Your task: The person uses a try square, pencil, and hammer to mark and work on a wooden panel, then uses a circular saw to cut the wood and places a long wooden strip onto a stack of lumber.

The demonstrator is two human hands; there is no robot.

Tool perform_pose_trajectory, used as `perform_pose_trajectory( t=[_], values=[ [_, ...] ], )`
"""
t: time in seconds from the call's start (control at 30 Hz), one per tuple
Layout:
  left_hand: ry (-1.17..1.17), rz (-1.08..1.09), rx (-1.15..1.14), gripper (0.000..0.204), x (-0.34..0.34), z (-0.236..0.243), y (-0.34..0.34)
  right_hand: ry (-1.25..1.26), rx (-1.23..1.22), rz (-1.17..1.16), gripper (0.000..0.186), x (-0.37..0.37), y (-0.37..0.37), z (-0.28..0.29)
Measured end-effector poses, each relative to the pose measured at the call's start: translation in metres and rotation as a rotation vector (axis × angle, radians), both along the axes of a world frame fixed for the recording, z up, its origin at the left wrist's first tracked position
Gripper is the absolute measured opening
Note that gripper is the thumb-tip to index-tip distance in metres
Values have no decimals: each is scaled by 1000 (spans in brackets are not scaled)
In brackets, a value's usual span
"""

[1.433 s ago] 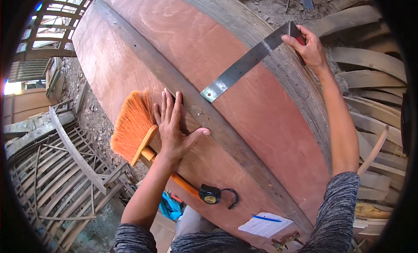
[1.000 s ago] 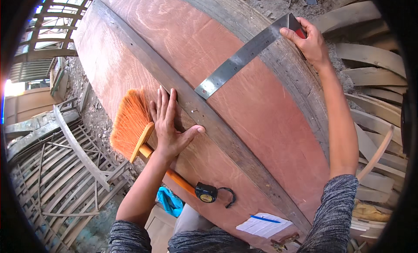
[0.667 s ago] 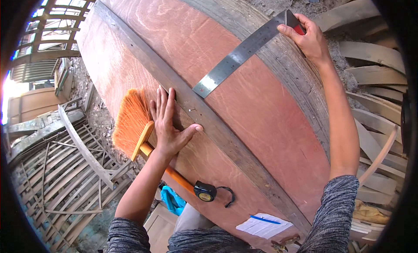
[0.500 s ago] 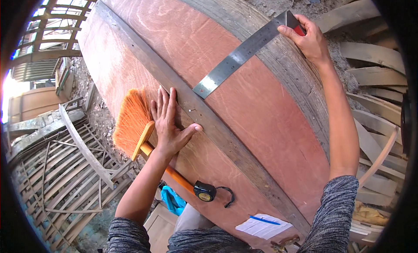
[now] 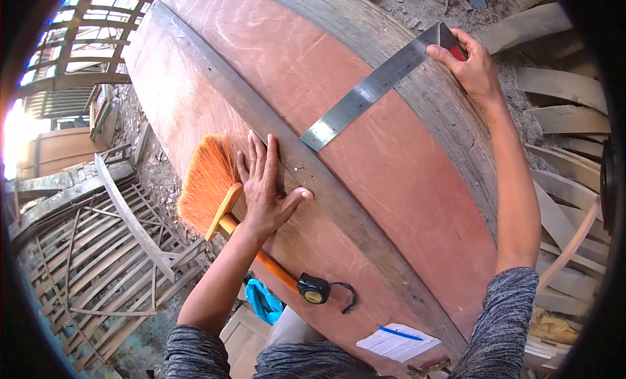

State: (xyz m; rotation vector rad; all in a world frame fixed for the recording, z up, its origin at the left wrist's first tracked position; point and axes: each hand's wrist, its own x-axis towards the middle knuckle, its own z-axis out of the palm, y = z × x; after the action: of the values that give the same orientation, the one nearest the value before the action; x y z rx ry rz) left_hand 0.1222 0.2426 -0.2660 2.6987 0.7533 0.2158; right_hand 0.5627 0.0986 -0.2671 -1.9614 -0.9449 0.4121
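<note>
My right hand (image 5: 475, 63) grips the dark head of a metal try square (image 5: 365, 95) at the far right edge of the reddish plywood panel (image 5: 404, 170). The steel blade slants down and left across the panel, its tip touching the long grey wooden strip (image 5: 251, 115). On that strip's left side rests my left hand (image 5: 266, 190), fingers spread and thumb stretched out, holding nothing. A nail (image 5: 298, 169) stands in the strip near the thumb. Just left of this hand lies an orange broom (image 5: 207, 183), its handle running beneath my wrist.
A black tape measure (image 5: 314, 289) sits by the broom handle. Nearer me lie a paper sheet (image 5: 398, 343) and a blue pen (image 5: 401, 333). Curved wooden ribs (image 5: 567, 118) crowd the right side. A slatted wooden frame (image 5: 111, 262) stands at left, with a turquoise cloth (image 5: 264, 302) below.
The whole view has shifted slightly, so everything appears a little further right. Both hands keep their places, the left on the strip and the right on the try square.
</note>
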Motion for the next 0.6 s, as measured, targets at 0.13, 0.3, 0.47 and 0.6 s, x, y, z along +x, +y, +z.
perform_pose_trajectory(
  t=[0.13, 0.3, 0.47, 0.6],
  values=[
    [-87, 65, -90, 136, 5, 1, -3, 46, 1, 19, 47, 3, -3, 4],
    [-191, 198, -128, 151, 6, -2, -4, -6, 16, 10, 46, 2, -3, 2],
    [-143, 84, -116, 124, 9, 15, -5, 34, 70, 3, 48, 0, -3, -1],
    [-537, 287, -561, 99, 12, -1, -6, 47, 16, -25, 48, -1, -3, 5]
  ],
)
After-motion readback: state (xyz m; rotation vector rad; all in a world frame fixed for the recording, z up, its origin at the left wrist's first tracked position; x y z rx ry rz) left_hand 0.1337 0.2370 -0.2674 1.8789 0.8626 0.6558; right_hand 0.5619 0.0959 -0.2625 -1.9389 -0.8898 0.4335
